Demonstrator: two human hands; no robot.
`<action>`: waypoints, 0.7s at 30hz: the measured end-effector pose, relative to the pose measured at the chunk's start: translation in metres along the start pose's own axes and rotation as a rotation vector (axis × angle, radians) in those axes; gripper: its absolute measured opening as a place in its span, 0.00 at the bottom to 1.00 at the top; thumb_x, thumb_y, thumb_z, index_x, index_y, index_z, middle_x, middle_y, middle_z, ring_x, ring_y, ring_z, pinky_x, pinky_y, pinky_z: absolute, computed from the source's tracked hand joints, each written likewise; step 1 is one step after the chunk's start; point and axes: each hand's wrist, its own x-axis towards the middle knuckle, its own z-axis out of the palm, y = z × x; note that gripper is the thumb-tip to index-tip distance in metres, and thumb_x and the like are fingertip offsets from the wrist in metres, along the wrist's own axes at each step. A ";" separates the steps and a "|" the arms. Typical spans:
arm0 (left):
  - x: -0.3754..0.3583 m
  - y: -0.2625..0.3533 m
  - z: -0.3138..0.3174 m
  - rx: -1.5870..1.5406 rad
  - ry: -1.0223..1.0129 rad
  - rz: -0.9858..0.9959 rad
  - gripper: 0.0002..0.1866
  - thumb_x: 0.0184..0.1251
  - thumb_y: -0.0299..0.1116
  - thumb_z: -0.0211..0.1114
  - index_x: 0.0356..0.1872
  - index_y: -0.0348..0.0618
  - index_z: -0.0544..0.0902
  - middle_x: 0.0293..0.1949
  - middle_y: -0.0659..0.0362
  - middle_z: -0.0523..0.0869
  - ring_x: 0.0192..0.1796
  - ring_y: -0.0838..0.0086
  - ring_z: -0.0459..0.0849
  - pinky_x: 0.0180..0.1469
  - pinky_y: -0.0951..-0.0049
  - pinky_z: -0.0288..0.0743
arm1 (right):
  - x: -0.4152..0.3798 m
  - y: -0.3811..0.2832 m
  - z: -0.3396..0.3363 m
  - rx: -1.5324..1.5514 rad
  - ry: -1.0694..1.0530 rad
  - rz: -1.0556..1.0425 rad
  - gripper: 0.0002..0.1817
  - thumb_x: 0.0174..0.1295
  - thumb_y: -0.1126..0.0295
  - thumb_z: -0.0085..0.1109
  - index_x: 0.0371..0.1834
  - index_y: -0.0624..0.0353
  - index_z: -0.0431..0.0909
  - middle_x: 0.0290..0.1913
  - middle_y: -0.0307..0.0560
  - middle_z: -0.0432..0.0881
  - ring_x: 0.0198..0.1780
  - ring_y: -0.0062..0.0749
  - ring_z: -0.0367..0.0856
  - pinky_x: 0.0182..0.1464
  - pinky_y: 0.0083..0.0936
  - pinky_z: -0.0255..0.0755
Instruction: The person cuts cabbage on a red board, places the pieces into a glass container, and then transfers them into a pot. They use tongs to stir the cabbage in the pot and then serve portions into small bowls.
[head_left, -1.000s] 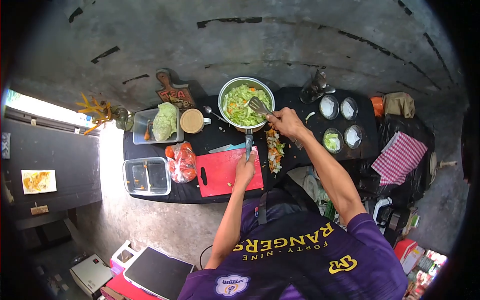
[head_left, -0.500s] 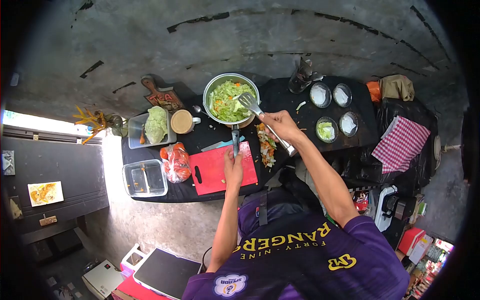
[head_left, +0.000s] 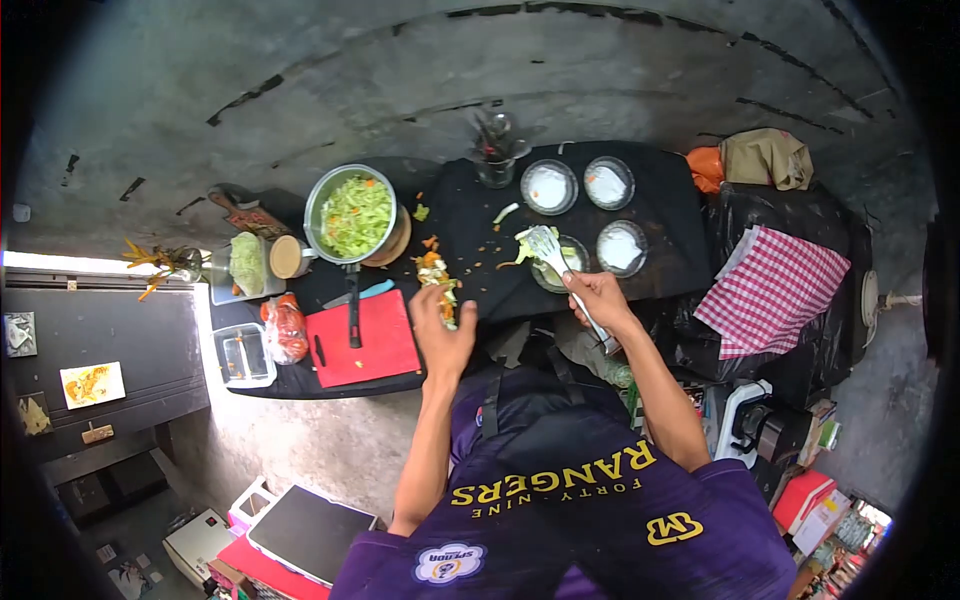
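My right hand is closed around metal tongs with a slotted head, which hold shredded cabbage over a small glass bowl. The bowl is partly hidden beneath the tongs. My left hand holds nothing; its fingers are apart, over a strip of chopped vegetables on the dark cloth. To the left, a saucepan of shredded cabbage with orange bits rests partly on a round wooden board. Its black handle reaches over a red cutting board.
Three more glass bowls with white contents stand at the back right. At left are a cabbage in a plastic container, bagged tomatoes, a divided container, a lidded mug and a blue knife. A glass vase stands by the wall.
My right hand has moved the tongs from the saucepan rightward to the glass bowl, with shredded cabbage in them. My left hand has let go of the saucepan handle and moved right. The view has shifted right.
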 end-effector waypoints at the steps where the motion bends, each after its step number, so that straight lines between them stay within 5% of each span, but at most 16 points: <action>1: -0.003 0.010 0.023 -0.092 -0.110 -0.041 0.23 0.54 0.29 0.71 0.52 0.38 0.77 0.53 0.52 0.75 0.51 0.63 0.78 0.51 0.67 0.75 | 0.001 0.009 -0.013 -0.038 0.013 -0.022 0.20 0.67 0.55 0.57 0.48 0.61 0.82 0.19 0.34 0.73 0.15 0.14 0.68 0.16 0.16 0.61; 6: -0.012 0.032 0.108 -0.186 -0.400 -0.121 0.27 0.50 0.30 0.73 0.54 0.38 0.76 0.54 0.50 0.74 0.44 0.61 0.82 0.46 0.66 0.78 | 0.017 0.049 -0.050 -0.385 0.131 -0.085 0.22 0.65 0.56 0.59 0.52 0.63 0.81 0.24 0.44 0.82 0.19 0.24 0.78 0.23 0.25 0.71; 7: -0.010 0.037 0.118 -0.188 -0.415 -0.143 0.28 0.50 0.30 0.73 0.55 0.38 0.76 0.54 0.50 0.74 0.43 0.60 0.82 0.46 0.66 0.79 | 0.020 0.053 -0.053 -0.530 0.150 -0.203 0.22 0.63 0.57 0.60 0.54 0.61 0.79 0.29 0.55 0.85 0.28 0.40 0.85 0.35 0.35 0.76; 8: -0.007 0.039 0.127 -0.190 -0.429 -0.164 0.29 0.49 0.30 0.73 0.55 0.37 0.76 0.54 0.50 0.74 0.42 0.60 0.82 0.45 0.66 0.79 | 0.021 0.059 -0.054 -0.595 0.216 -0.383 0.20 0.63 0.56 0.61 0.41 0.65 0.84 0.22 0.52 0.82 0.23 0.32 0.82 0.29 0.30 0.73; 10: -0.005 0.035 0.144 -0.141 -0.399 -0.127 0.29 0.47 0.28 0.74 0.54 0.34 0.76 0.52 0.51 0.77 0.37 0.66 0.82 0.42 0.69 0.79 | 0.019 0.054 -0.054 -0.654 0.169 -0.286 0.20 0.64 0.57 0.58 0.49 0.61 0.81 0.28 0.65 0.81 0.37 0.57 0.83 0.42 0.41 0.74; 16: 0.004 0.020 0.176 -0.071 -0.363 -0.024 0.32 0.44 0.23 0.73 0.56 0.31 0.75 0.51 0.44 0.80 0.34 0.61 0.84 0.42 0.64 0.78 | 0.028 0.061 -0.060 -0.841 0.099 -0.405 0.20 0.67 0.54 0.52 0.48 0.60 0.78 0.26 0.66 0.80 0.34 0.63 0.81 0.41 0.51 0.74; 21: 0.013 0.026 0.175 -0.051 -0.444 -0.100 0.29 0.47 0.18 0.66 0.56 0.37 0.74 0.46 0.43 0.83 0.48 0.46 0.82 0.49 0.57 0.77 | 0.022 0.047 -0.066 -0.885 0.045 -0.375 0.20 0.67 0.54 0.51 0.49 0.59 0.77 0.26 0.66 0.80 0.34 0.64 0.81 0.40 0.50 0.74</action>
